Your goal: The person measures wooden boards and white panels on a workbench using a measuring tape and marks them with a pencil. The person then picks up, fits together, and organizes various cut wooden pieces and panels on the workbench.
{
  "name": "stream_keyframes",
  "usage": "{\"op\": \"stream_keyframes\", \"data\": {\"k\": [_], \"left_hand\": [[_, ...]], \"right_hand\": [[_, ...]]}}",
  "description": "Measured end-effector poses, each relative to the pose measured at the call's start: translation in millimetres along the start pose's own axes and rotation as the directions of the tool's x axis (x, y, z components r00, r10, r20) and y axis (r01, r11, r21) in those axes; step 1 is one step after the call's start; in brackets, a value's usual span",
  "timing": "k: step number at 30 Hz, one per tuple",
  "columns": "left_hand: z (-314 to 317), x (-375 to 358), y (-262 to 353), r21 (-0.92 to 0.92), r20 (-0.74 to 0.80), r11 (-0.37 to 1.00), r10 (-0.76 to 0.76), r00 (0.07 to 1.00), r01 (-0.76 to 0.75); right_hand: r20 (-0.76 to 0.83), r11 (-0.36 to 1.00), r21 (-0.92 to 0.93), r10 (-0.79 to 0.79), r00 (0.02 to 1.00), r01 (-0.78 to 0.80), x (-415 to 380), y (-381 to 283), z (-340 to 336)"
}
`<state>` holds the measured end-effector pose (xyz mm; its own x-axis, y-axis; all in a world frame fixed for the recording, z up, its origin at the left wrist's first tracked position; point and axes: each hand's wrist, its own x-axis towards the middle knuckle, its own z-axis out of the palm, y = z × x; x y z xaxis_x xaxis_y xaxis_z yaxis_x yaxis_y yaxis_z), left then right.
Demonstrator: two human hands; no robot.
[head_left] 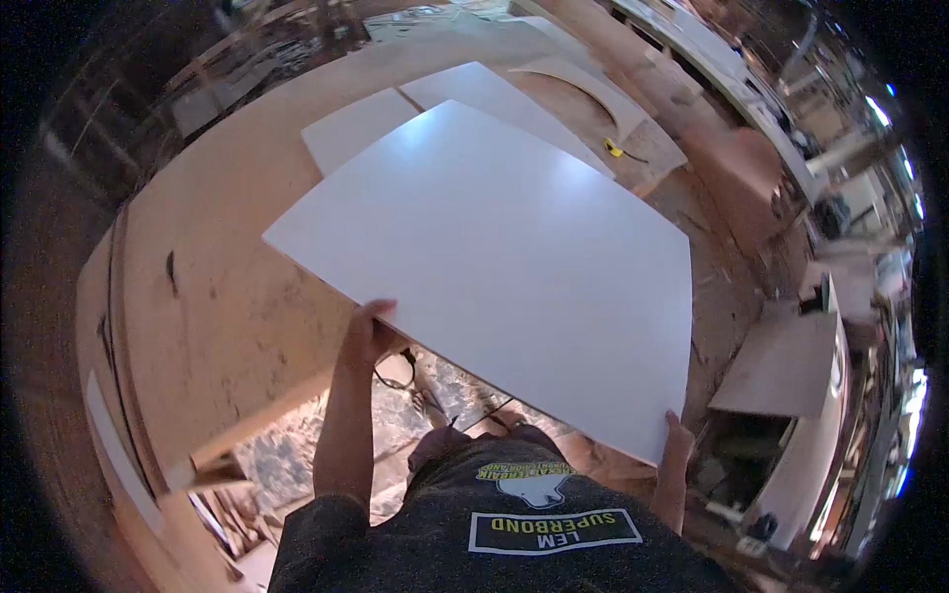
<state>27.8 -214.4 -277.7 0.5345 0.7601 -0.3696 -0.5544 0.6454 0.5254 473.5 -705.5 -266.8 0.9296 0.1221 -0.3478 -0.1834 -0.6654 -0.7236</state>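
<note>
A large white panel (514, 257) with a glossy face spans the middle of the head view, tilted and partly over the workbench. My left hand (372, 331) grips its near left edge, thumb on top and the other fingers hidden beneath. At the near right corner, my right hand (676, 440) holds the edge, its thumb showing on the side and the rest out of sight. Beneath the far side of this panel lie other white sheets (361, 127) on the bench.
The wooden workbench (217, 287) extends left and far. A yellow tape measure (613, 147) lies beyond the panel near a curved board (583, 84). Wood scraps (232, 524) lie low on the left; brown boards (776, 366) stand at the right. The floor (287, 445) is littered.
</note>
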Motion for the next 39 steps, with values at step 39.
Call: {"op": "stream_keyframes", "data": {"k": [39], "left_hand": [[41.4,22.4,-164.4,0.751,0.367,-0.651,0.276,0.888,-0.108]], "right_hand": [[0.49,0.133,-0.67,-0.659,0.57,0.731,377.3,-288.2,227.0]]}}
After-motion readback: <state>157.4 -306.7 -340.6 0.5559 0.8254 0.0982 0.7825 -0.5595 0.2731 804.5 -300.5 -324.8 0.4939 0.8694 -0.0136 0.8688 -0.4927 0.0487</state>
